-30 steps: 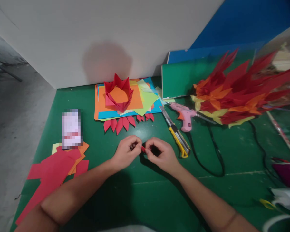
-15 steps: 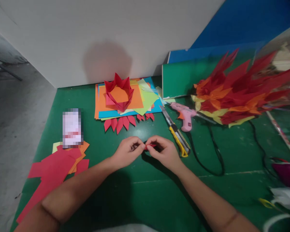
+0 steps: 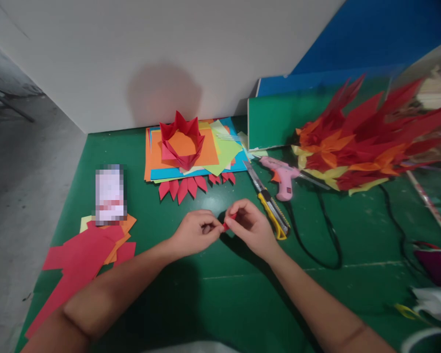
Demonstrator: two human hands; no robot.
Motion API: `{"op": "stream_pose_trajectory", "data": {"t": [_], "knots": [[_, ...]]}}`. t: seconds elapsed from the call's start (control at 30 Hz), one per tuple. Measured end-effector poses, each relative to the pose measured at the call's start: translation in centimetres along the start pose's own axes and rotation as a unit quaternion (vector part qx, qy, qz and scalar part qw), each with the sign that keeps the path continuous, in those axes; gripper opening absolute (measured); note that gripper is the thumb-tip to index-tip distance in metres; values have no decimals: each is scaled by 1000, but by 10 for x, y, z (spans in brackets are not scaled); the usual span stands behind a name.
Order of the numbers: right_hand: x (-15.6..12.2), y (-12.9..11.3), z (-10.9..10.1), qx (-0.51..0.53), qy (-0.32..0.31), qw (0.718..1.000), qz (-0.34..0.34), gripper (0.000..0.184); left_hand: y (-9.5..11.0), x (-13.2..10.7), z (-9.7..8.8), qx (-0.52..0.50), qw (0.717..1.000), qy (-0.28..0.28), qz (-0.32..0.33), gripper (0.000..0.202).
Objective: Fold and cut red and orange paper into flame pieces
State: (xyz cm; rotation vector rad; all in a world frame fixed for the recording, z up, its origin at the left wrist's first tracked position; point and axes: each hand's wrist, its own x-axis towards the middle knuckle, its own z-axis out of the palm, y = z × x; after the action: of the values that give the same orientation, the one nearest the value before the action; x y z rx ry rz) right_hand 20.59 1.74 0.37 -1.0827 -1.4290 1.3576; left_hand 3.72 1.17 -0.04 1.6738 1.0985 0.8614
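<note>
Between my two hands is a small piece of folded red paper (image 3: pixel 226 225), mostly covered by my fingers. My left hand (image 3: pixel 196 233) pinches its left end with thumb and forefinger. Thumb and fingers of my right hand (image 3: pixel 250 228) are closed on its other side. Just beyond my hands lie several folded red paper petals (image 3: pixel 183 188), in a row against a stack of coloured paper. A red folded-paper ring with points (image 3: pixel 181 156) rests on that orange sheet (image 3: pixel 210 154). Right of my right hand lies a yellow box cutter (image 3: pixel 270 208), its blade out.
Behind the cutter lies a pink glue gun (image 3: pixel 284 177) with a black cord (image 3: pixel 332 240). A large red, orange and yellow paper flower piece (image 3: pixel 367 142) stands at the right. Red paper strips (image 3: pixel 84 250) and a blurred-out rectangle (image 3: pixel 109 193) lie at the left on the green table (image 3: pixel 220 309).
My right fingers have lifted and turned slightly, and the red paper now tilts upward between my hands. My left hand has barely shifted.
</note>
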Motion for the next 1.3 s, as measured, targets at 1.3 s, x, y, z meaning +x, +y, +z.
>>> {"op": "stream_pose_trajectory", "data": {"t": [1.3], "knots": [[3, 6, -4, -253, -53, 933, -249, 10, -1, 3, -3, -102, 988, 27, -110, 13]]}}
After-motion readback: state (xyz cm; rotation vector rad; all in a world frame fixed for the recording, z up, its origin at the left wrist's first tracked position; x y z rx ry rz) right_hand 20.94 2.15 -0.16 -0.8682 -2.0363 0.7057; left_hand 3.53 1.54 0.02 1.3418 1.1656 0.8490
